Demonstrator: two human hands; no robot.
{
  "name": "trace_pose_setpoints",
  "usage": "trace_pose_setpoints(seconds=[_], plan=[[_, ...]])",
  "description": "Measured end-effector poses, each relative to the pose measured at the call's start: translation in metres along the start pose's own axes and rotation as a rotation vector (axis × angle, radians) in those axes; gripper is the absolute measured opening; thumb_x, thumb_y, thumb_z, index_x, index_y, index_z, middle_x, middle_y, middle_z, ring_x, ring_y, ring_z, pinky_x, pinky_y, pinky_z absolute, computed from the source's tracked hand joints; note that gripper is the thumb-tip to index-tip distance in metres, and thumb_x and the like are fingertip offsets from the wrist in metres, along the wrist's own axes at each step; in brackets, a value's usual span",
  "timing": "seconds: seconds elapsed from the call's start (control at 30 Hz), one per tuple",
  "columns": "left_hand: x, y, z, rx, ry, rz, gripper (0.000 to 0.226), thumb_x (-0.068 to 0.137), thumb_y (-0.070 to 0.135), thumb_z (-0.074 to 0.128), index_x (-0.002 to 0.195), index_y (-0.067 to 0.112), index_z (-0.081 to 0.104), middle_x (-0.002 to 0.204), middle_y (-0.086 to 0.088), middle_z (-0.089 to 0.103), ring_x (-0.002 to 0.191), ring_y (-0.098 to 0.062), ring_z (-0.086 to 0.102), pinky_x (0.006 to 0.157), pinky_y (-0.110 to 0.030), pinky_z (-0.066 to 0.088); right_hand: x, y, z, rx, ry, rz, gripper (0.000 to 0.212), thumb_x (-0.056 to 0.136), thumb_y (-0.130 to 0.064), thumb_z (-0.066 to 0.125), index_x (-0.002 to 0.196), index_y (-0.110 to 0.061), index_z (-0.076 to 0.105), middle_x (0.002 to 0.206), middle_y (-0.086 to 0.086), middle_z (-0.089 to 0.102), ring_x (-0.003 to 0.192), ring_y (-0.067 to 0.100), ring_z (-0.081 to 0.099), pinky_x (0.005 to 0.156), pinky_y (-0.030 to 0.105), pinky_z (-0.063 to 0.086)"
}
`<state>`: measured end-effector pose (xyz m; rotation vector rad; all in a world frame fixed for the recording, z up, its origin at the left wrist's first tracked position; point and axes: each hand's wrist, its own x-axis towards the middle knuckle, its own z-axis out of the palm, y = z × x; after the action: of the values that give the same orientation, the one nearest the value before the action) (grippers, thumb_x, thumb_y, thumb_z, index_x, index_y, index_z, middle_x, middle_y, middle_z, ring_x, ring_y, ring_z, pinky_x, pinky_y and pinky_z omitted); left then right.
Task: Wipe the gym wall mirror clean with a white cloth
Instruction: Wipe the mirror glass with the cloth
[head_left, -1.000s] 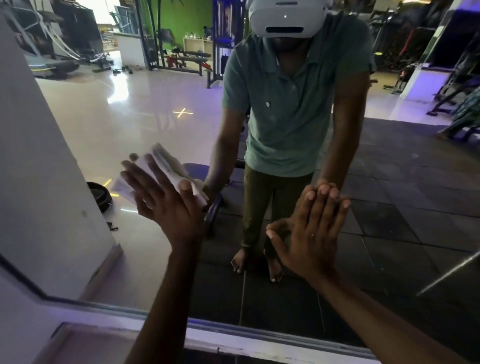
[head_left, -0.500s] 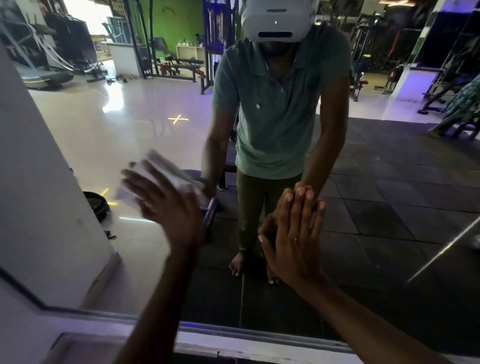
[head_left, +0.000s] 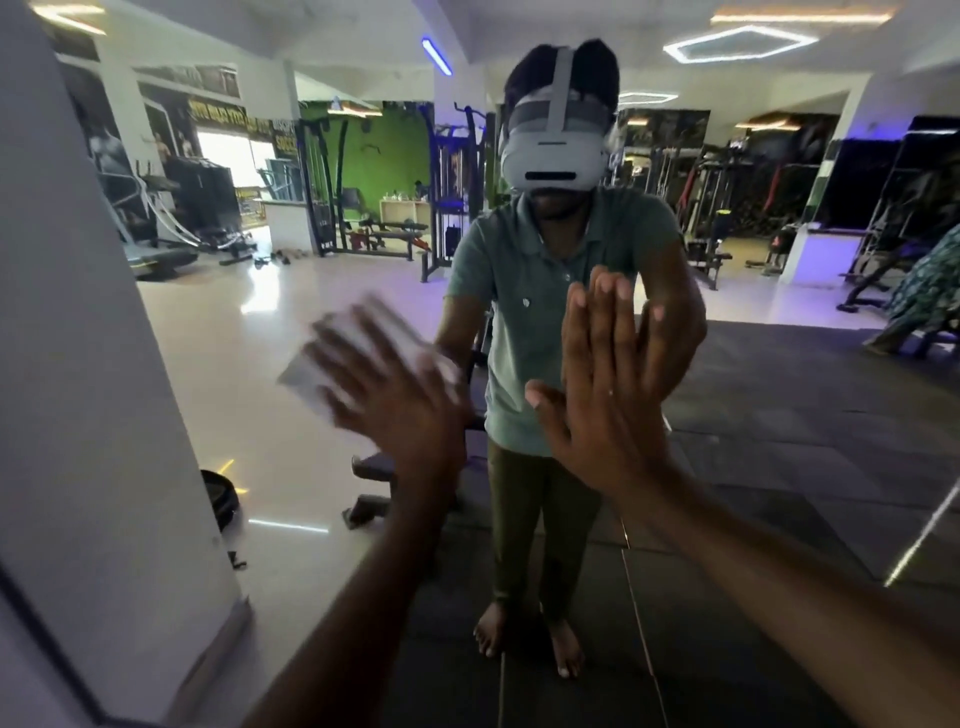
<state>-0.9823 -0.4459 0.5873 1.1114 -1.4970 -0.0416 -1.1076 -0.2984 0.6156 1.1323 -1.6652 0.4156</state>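
Observation:
The wall mirror fills the view and reflects a person in a green shirt and the gym behind. My left hand presses a folded white cloth flat against the glass, fingers spread and straight; both are motion-blurred. My right hand lies flat on the glass to the right of it, fingers straight and together, holding nothing. The cloth shows only above and left of my fingers.
A white wall or pillar borders the mirror on the left, with the dark frame edge at the lower left. Reflected gym machines, benches and dark floor mats lie behind the reflected person.
The view has tilted up, so the reflection now shows the head and ceiling. Both hands have risen on the glass, and my left hand with the cloth is blurred from moving.

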Motion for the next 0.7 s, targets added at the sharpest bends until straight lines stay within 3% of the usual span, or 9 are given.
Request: trace_pose_setpoints(seconds=[0.13,0.2,0.3,0.37,0.4,0.47,0.57,0.63,0.7], plan=[[0.019,-0.051,-0.005,0.063,-0.116,0.793,0.066,0.108,0.053,0.027,0.168,0.028,0.012,0.174,-0.015,0.002,0.162,-0.035,-0.002,0.125,-0.057,0.007,0.004,0.012,0.003,-0.078,0.02,-0.088,0.087,0.108,-0.057,0.034,0.166,0.004,0.013,0.174,0.027,0.007,0.163,0.041,0.006,0.128,0.067,0.014],[0.059,-0.089,-0.013,0.092,-0.058,0.704,0.065,0.109,0.053,0.024,0.168,0.031,0.006,0.175,-0.01,-0.003,0.163,-0.027,-0.004,0.125,-0.051,0.009,0.001,0.011,0.006,-0.082,0.034,-0.092,0.086,0.107,-0.056,0.033,0.166,0.004,0.014,0.174,0.027,0.008,0.163,0.042,0.007,0.128,0.067,0.014],[0.085,-0.091,-0.019,0.038,0.073,0.058,0.068,0.108,0.053,0.019,0.169,0.024,0.009,0.175,-0.017,0.006,0.163,-0.031,0.005,0.126,-0.051,0.013,0.001,0.006,0.011,-0.074,0.068,-0.07,0.086,0.106,-0.054,0.033,0.165,0.005,0.016,0.174,0.027,0.01,0.163,0.042,0.009,0.128,0.067,0.012],[0.065,-0.046,-0.013,-0.018,0.098,-0.168,0.072,0.106,0.053,0.015,0.168,0.019,0.012,0.174,-0.021,0.01,0.162,-0.037,0.01,0.126,-0.052,0.009,0.0,0.006,0.014,-0.074,0.083,-0.062,0.086,0.104,-0.054,0.034,0.165,0.004,0.017,0.174,0.026,0.011,0.162,0.042,0.011,0.128,0.067,0.014],[0.049,-0.022,-0.011,-0.03,0.053,-0.108,0.072,0.106,0.053,0.014,0.168,0.018,0.01,0.173,-0.023,0.008,0.161,-0.04,0.008,0.126,-0.054,0.008,0.0,0.006,0.015,-0.078,0.093,-0.061,0.086,0.104,-0.054,0.034,0.165,0.005,0.018,0.173,0.026,0.012,0.162,0.042,0.012,0.128,0.067,0.015],[0.016,0.004,-0.01,-0.017,-0.065,0.272,0.071,0.107,0.052,0.019,0.168,0.019,0.008,0.173,-0.024,0.001,0.161,-0.044,0.003,0.126,-0.06,0.005,0.001,0.006,0.017,-0.085,0.114,-0.063,0.086,0.103,-0.054,0.034,0.164,0.006,0.021,0.173,0.027,0.014,0.162,0.042,0.014,0.128,0.067,0.015],[0.028,-0.022,-0.016,-0.018,-0.113,0.655,0.071,0.107,0.056,0.027,0.168,0.024,0.01,0.174,-0.015,-0.005,0.161,-0.04,0.0,0.126,-0.062,0.007,0.0,0.006,0.018,-0.068,0.115,-0.065,0.086,0.103,-0.053,0.037,0.164,0.006,0.021,0.173,0.028,0.013,0.162,0.043,0.013,0.128,0.067,0.016],[0.062,-0.048,-0.02,0.026,-0.061,0.578,0.073,0.106,0.06,0.026,0.168,0.025,0.01,0.175,-0.014,0.0,0.162,-0.035,0.002,0.127,-0.058,0.01,0.0,0.006,0.013,-0.072,0.093,-0.066,0.086,0.103,-0.053,0.037,0.165,0.005,0.018,0.174,0.027,0.009,0.162,0.042,0.011,0.128,0.067,0.015],[0.093,-0.054,-0.023,0.027,0.018,0.243,0.075,0.105,0.061,0.021,0.169,0.023,0.009,0.175,-0.017,0.007,0.163,-0.033,0.007,0.125,-0.057,0.017,0.001,0.006,0.008,-0.08,0.053,-0.068,0.086,0.105,-0.052,0.038,0.166,0.004,0.015,0.174,0.027,0.006,0.163,0.042,0.008,0.129,0.066,0.012]])
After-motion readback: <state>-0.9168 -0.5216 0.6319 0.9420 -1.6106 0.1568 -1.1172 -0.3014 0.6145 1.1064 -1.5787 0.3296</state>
